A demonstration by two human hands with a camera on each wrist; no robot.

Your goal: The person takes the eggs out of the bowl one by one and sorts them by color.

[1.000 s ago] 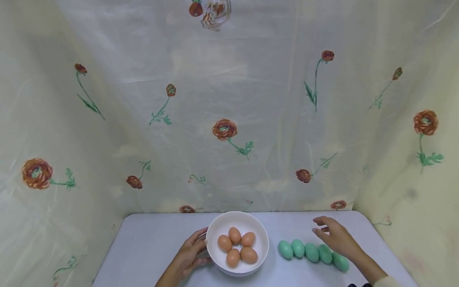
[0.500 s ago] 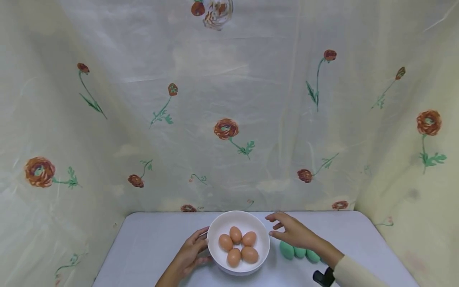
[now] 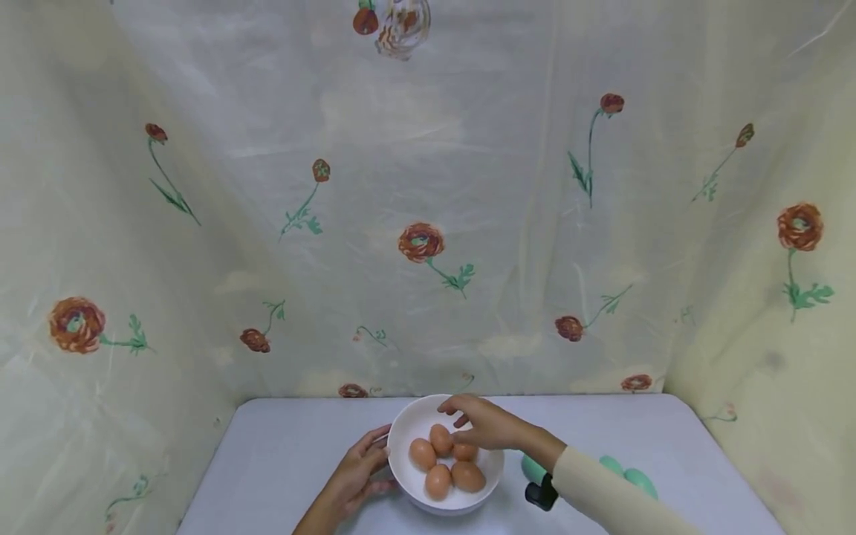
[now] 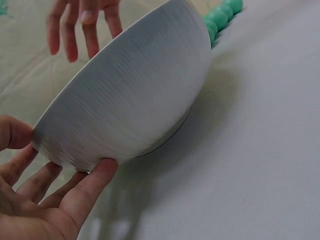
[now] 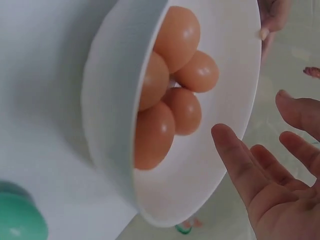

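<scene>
A white bowl (image 3: 409,429) stands on the table with several brown eggs (image 3: 438,482) in it. My left hand (image 3: 357,471) holds the bowl from its left side. In the left wrist view its fingers and thumb spread round the outer wall (image 4: 135,95), up to the rim. Over the bowl's right half hovers my right hand (image 3: 487,423), fingers loosely bent and apart, holding nothing. The right wrist view shows space between these fingertips (image 5: 223,134) and the brown eggs (image 5: 182,111). Right of the bowl lie several green eggs (image 3: 640,483), partly hidden by my right sleeve.
The white table (image 3: 287,453) ends at a flower-printed curtain (image 3: 495,186) at the back and both sides. A black device (image 3: 541,492) sits at my right wrist, close above the green eggs. The bowl's rim rises between the hands.
My right hand has swung left from above the green eggs, past the bowl's right rim, to over the brown eggs. The left hand and the bowl have stayed in place.
</scene>
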